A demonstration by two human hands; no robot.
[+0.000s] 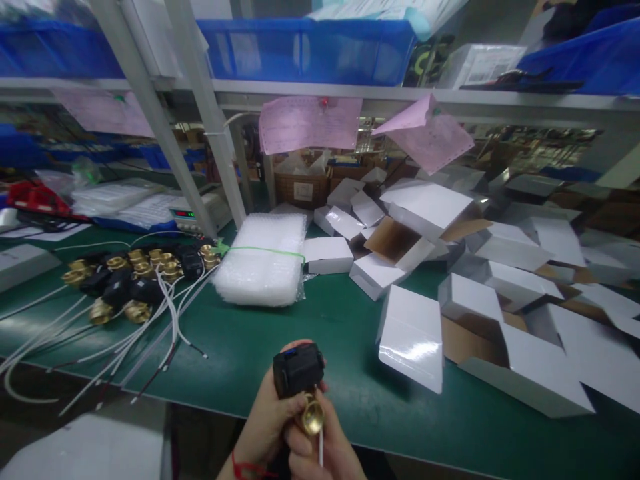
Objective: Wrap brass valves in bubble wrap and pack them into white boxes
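Note:
Low in the middle of the view, both hands hold one valve (300, 383): a black box-shaped body with a brass fitting (313, 417) under it and a white wire hanging down. My left hand (265, 427) is wrapped round the black body from the left. My right hand (327, 450) pinches the brass fitting and the wire from below. A red band shows at the left wrist. The hands hover over the near edge of the green table (345, 327).
A pile of like valves with white cables (135, 277) lies at the left. A bundle of bubble-wrap bags (263, 260) sits mid-table. Several open white cartons (480, 280) crowd the right half. A scale (193, 213), slanted shelf posts (200, 113) and blue bins (310, 50) stand behind.

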